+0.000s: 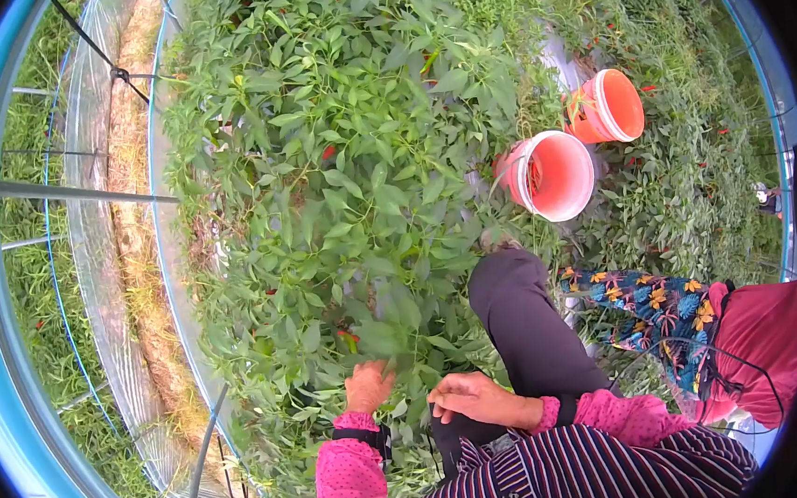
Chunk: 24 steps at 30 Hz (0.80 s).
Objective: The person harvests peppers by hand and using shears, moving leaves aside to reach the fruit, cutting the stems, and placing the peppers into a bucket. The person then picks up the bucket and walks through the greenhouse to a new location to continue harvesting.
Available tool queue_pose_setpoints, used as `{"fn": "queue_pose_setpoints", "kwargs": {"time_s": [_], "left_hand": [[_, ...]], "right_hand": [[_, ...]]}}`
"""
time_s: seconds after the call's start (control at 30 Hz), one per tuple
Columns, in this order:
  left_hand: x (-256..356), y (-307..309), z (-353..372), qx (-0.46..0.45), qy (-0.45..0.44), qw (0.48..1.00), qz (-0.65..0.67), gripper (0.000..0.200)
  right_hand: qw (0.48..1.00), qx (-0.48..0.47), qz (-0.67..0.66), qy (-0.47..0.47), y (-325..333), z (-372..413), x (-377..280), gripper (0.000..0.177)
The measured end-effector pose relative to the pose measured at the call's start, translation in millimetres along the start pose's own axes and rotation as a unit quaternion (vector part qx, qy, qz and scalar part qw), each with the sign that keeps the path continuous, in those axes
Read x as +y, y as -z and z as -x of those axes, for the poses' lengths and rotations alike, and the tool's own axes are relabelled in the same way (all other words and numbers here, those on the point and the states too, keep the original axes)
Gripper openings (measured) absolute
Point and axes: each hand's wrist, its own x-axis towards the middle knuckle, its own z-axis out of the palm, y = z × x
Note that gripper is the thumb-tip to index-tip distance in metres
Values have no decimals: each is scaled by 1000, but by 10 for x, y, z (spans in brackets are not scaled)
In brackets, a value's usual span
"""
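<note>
Among the leaves of the pepper plants (357, 196) is my left hand (369, 386), its fingertips partly hidden by foliage. A red pepper (347, 336) shows just above it. My right hand (471, 401) is over my dark-trousered knee, fingers loosely curled and slightly apart, with nothing visible in it. Both wrists carry dark bands over pink dotted sleeves. Further off, a pink bucket (561, 175) with some red peppers inside stands beside a second, orange-red bucket (619, 105).
A person in a red top and flowered sleeve (670, 307) is close on my right. Clear plastic sheeting (102, 225) and a metal bar (57, 190) run along the left. Another person (768, 199) appears far right.
</note>
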Motion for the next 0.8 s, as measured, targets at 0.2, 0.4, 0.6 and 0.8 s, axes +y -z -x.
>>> {"fn": "queue_pose_setpoints", "kwargs": {"time_s": [0.2, 0.4, 0.6, 0.8], "left_hand": [[-109, -70, 326, 119, 40, 991, 39, 34], [-47, -61, 446, 151, 124, 968, 155, 33], [168, 11, 423, 87, 248, 945, 194, 35], [502, 596, -166, -21, 303, 943, 138, 32]], "right_hand": [[992, -33, 124, -10, 1, -116, -281, 24], [967, -112, 214, -75, 124, -414, -682, 21], [962, -145, 203, -114, 498, -898, -1240, 24], [967, -112, 209, -97, 1233, -1283, -2088, 24]]}}
